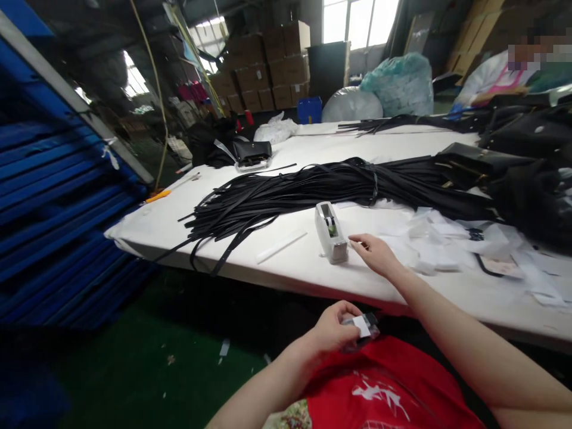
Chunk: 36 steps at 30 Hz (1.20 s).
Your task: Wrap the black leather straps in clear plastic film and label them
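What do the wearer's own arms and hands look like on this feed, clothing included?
The left hand and right hand are bare, no gloves visible. No sleeve, watch or wristband shows on the left forearm or right forearm. Also worn is a red cloth garment with a white print; multicoloured patterned fabric shows beside it.

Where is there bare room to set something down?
Bare tabletop lies between the orange item and nearer black straps, between those and the far straps, and narrowly before the tape dispenser. Right of the right hand, wrappers and black bags crowd it.
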### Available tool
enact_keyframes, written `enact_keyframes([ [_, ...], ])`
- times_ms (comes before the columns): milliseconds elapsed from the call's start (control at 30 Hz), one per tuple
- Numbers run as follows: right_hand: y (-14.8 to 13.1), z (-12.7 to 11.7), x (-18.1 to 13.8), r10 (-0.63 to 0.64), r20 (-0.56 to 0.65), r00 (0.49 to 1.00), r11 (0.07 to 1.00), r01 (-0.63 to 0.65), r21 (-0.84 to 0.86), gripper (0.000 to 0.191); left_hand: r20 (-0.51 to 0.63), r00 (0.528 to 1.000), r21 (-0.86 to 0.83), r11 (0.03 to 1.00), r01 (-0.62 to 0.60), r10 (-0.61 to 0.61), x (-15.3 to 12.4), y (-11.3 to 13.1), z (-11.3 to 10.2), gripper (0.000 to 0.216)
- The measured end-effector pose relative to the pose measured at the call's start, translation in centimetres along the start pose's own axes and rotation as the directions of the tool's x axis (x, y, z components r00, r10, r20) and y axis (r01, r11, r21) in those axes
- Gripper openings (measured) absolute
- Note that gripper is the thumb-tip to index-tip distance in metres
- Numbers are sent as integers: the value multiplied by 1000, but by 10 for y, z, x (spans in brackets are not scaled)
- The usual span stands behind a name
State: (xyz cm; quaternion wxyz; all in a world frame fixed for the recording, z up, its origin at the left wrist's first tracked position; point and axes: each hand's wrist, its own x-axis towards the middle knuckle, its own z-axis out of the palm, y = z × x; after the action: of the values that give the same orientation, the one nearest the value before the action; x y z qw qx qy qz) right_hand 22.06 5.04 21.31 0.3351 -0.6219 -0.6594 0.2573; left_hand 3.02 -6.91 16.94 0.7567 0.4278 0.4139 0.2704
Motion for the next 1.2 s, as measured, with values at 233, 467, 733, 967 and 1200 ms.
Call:
enact_keyframes([
  [233,-10,34,48,111,32,993,980,-115,162,37,-41,999,16,1000,-21,22,-7,-10,-8,34],
  [467,-4,32,-7,127,25,992,967,-130,219,35,-14,996,-54,995,-83,83,-1,-8,-12,33],
  [733,-31,7,-80,152,199,968,908,-216,358,38,-128,969,46,977,-207,212,10,11,-8,35],
  [967,-28,8,-124,242,400,884,805,-413,427,46,-161,931,212,933,-291,327,8,22,-1,29],
  [1200,-12,17,-128,284,382,879,803,-436,407,49,-160,905,388,869,-309,393,5,17,0,28],
])
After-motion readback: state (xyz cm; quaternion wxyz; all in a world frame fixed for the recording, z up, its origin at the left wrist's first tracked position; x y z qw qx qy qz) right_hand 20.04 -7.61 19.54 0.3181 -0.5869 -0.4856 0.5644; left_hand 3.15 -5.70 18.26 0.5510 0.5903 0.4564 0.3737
